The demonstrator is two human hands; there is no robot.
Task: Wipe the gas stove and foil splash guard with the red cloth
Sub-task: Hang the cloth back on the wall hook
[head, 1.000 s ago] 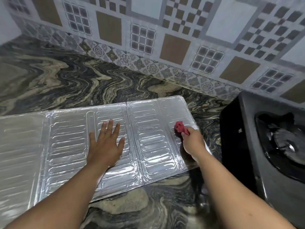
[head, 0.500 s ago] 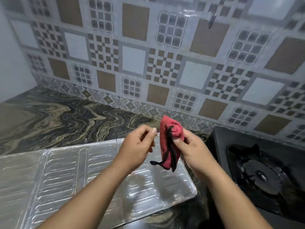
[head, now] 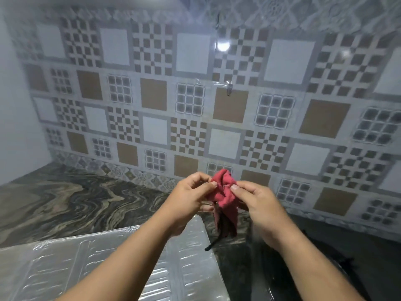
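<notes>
I hold the red cloth (head: 224,193) up in the air in front of the tiled wall, bunched, with a dark edge and a black thread hanging below it. My left hand (head: 188,199) pinches its left side between thumb and fingers. My right hand (head: 259,208) pinches its right side. The foil splash guard (head: 71,266) lies flat on the counter at the lower left, under my left forearm. Only a dark part of the gas stove (head: 351,276) shows at the lower right, mostly behind my right forearm.
A swirled dark marble counter (head: 65,198) runs left to a white side wall. The patterned tile wall (head: 217,109) stands close behind, with a small hook (head: 229,89) on it.
Both hands left the foil and rose. The left hand, flat on the foil a second ago, now pinches the cloth together with the right. The view has tilted up toward the wall.
</notes>
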